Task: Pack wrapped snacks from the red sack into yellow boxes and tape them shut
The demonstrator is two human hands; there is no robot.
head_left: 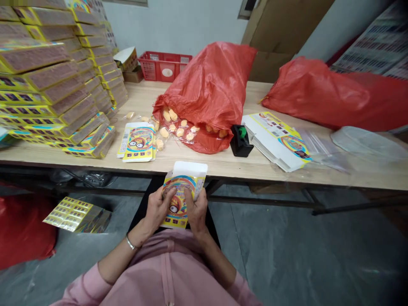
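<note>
Above my lap, in front of the table edge, I hold a printed yellow carton (180,180) with a goggle-eyed picture and a white flap standing up at its top. My left hand (157,210) grips its left side with the thumb on the front. Around the right side, my right hand (196,210) is closed, its thumb also on the printed face. Similar flat cartons (138,142) lie in a small pile on the table. Beside them, small wrapped yellowish pieces (180,132) spill from the mouth of a red woven sack (207,85).
Stacked filled boxes (47,85) rise at the left. A black tape dispenser (241,142), more flat cartons (274,140), clear plastic bags (321,148) and a second red sack (325,95) lie to the right. A red basket (165,66) stands behind; a wrapped bundle (76,216) is on the floor.
</note>
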